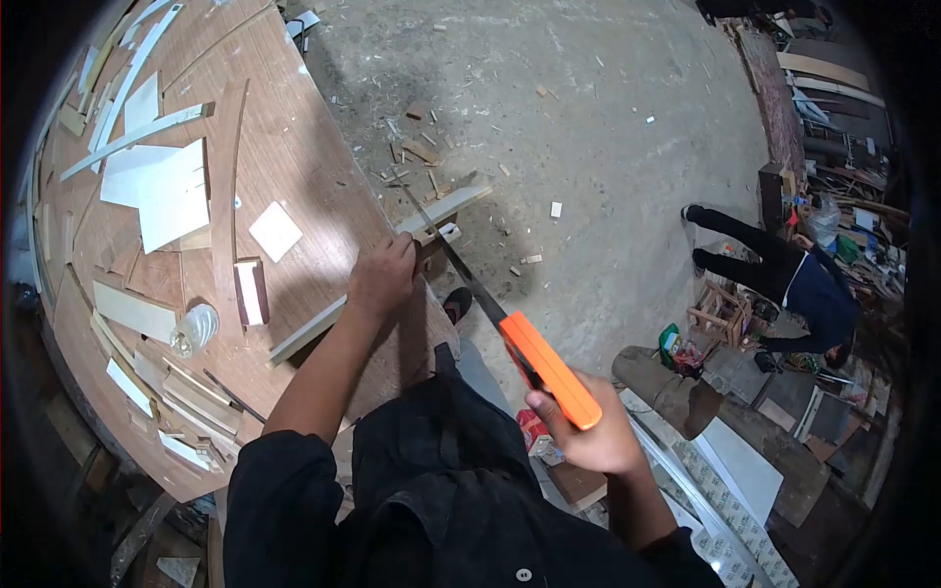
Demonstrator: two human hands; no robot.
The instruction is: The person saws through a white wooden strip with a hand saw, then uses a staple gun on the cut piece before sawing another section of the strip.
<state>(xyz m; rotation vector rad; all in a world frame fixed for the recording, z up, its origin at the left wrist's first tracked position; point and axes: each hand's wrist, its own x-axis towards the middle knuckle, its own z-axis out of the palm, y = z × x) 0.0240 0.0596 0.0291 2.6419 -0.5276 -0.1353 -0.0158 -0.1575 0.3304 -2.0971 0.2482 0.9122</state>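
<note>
My right hand (600, 431) is closed round the orange handle of a handsaw (552, 369). Its dark blade slants up and to the left, crossing wood just past the table edge. On that edge my left hand (384, 277) is closed over a wooden strip (312, 328) with a pale face, which lies diagonally and sticks out beyond the table. A small dark brown wood piece (429, 252) shows by the left fingertips, near the blade. Whether the saw teeth are cutting into the strip cannot be made out.
The wooden table (294, 147) carries pale boards (157, 191), a square white piece (275, 232), a clear plastic cup (196, 328) and several strips. Offcuts (420, 150) litter the concrete floor (608, 127). To the right, another person (809, 294) bends beside a wooden stool (720, 312).
</note>
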